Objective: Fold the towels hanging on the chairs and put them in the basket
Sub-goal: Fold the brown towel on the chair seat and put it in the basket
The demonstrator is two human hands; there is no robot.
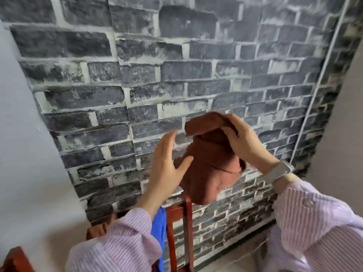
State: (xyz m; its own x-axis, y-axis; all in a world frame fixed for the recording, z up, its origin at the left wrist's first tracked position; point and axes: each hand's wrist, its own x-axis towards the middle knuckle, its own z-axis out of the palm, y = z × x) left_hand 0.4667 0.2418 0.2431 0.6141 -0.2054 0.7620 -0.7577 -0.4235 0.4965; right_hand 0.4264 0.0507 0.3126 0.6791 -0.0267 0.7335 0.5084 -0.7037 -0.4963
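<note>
Both hands are raised in front of us against the brick-patterned wall (176,65). We note the right hand (241,138) curled over the top of a rust-brown towel (212,167), fingers hooked across its upper fold and gripping it, so that the cloth hangs bunched and partly doubled in the air below the hand. We record the left hand (167,165) as spread, fingers straight and thumb out, its palm turned toward the towel; the thumb lies against or just beside the towel's left edge, and we cannot tell whether it touches. It grasps nothing. A pale watch band (279,171) sits on the right wrist, and both forearms wear striped lilac sleeves (121,238).

Below the towel stands a red-brown wooden chair (182,228), its back rail and upright in view. A blue towel (158,230) hangs over that chair, partly hidden behind the left sleeve. Another piece of red-brown wood (13,260) shows at the lower left corner.
</note>
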